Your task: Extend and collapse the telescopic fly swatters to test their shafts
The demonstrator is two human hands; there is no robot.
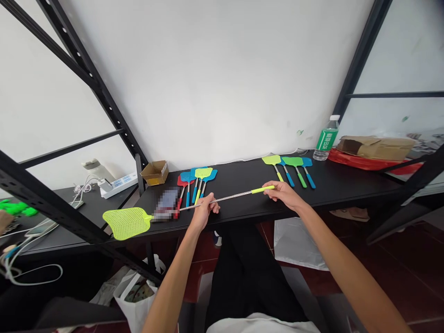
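A yellow-green fly swatter (127, 223) with a long, thin metal shaft stretches across the front of the black table. Its perforated head points to the left. My left hand (205, 208) is closed around the shaft near its middle, and my right hand (285, 194) pinches the end of the yellow-green handle (262, 189). Beyond my left hand lies a group of red, blue and yellow-green fly swatters (203, 173) with short shafts. Past my right hand, more swatters (293, 162) in yellow-green, blue and green lie side by side.
A small open cardboard box (155, 173) sits at the table's back left, with a pixelated flat object (167, 203) in front. At the back right stand a water bottle (326, 138) and a cardboard package (378, 147). Black shelf posts (83, 60) frame both sides.
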